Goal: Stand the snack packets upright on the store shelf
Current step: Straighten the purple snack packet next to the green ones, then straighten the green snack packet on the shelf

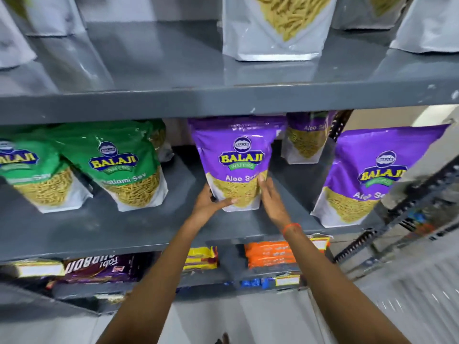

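Observation:
A purple Aloo Sev packet [238, 155] stands upright in the middle of the grey middle shelf [139, 227]. My left hand [211, 203] grips its lower left corner, thumb across the front. My right hand [272, 197] lies flat against its lower right side, fingers pointing up. Another purple packet [367, 177] stands upright at the right, and a third one [306, 137] stands further back. Two green sev packets [124, 165] [32, 170] stand at the left, leaning a little.
Silver pouches, one of them [273, 28] in the middle, stand on the upper shelf [223, 98]. The lower shelf holds an orange pack [270, 254], a yellow pack [201, 256] and a dark purple pack [99, 266]. Another rack [407, 214] is at the right.

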### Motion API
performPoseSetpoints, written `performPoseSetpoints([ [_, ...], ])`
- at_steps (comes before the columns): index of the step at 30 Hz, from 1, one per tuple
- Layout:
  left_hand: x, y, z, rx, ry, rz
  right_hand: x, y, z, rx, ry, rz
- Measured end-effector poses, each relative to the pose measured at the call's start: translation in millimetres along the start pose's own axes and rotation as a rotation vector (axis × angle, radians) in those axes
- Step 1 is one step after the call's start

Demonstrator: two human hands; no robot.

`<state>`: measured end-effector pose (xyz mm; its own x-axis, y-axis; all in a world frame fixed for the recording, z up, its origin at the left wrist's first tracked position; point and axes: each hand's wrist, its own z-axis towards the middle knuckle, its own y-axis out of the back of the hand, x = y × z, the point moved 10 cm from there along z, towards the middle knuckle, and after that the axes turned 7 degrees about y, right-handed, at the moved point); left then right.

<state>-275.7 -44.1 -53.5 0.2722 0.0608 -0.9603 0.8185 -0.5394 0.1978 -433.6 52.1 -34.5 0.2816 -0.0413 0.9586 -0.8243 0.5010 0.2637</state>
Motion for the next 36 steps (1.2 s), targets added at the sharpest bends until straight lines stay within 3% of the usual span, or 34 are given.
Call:
performPoseSetpoints([
  [6, 26.2, -13.8, -50.5, -0.001, -0.016, -0.029, -4.1, 10.1, -59.3, -0.03, 0.081, 0.041],
  [10, 26.4, -19.5, -66.0, -0.001, 0.002, 0.002, 2.6, 8.1, -72.8, 0.033, 0.054, 0.127],
  [15, 13.6, -20.8, -76.2, 0.017, 0.032, 0.028, 12.1, 14.0, -75.9, -0.015, 0.042, 0.149],
  [17, 5.9, -16.5, -85.6, -0.037, 0.009, 0.001, 29.3, 29.2, -81.4, -0.221, 0.139, 0.043],
  [20, -18.4, 8.9, -107.5, -0.262, -0.116, 0.031, 94.5, 37.5, -108.5, -0.506, 0.499, -0.154],
  [23, -54.9, 45.3, -131.6, -0.48, -0.334, 0.095, 154.7, -3.5, -124.2, -0.453, 0.793, -0.177],
  [26, -76.1, 87.6, -137.9, -0.589, -0.445, 0.125, 188.3, -58.5, -122.4, -0.311, 0.876, -0.126],
  [29, -65.6, 147.5, -135.0, -0.72, -0.411, 0.116, 192.8, -119.8, -96.4, -0.157, 0.771, -0.07],
  [32, -30.2, 215.2, -118.3, -0.8, -0.23, 0.049, 163.2, -183.2, -51.6, -0.004, 0.425, -0.026],
  [34, -6.6, 251.8, -95.0, -0.701, -0.125, -0.042, 136.0, -215.8, -25.8, 0.044, 0.213, -0.029],
  [36, 8.8, 266.9, -65.4, -0.465, -0.071, -0.087, 108.3, -240.1, -5.9, 0.129, 0.061, -0.047],
])
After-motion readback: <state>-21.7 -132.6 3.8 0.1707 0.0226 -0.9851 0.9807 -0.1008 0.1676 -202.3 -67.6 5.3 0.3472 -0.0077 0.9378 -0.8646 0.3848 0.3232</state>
